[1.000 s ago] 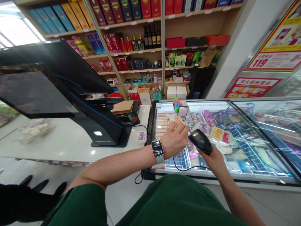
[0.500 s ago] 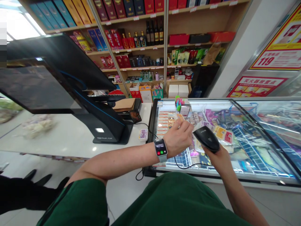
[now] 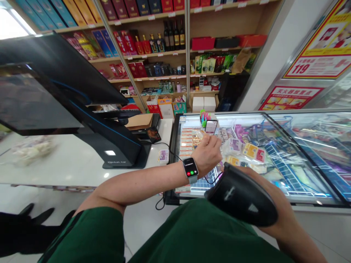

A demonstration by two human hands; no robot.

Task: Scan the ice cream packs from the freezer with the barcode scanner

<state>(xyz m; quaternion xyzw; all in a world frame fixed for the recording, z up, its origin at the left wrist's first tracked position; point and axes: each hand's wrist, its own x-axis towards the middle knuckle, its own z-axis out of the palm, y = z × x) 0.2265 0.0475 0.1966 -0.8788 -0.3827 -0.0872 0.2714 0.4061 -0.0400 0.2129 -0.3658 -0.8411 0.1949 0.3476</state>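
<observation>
In the right hand's snug grip [image 3: 279,200] — black scanner [image 3: 244,201], nose leftward, long axis sloping down rightward

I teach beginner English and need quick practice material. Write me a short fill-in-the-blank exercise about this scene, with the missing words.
1. The black scanner is held in the person's ____ hand.
2. The watch is worn on the ____ arm.
3. The shirt is dark ____.
4. The upper wall sign shows the number ____.

Missing words: right; left; green; 119.
</observation>
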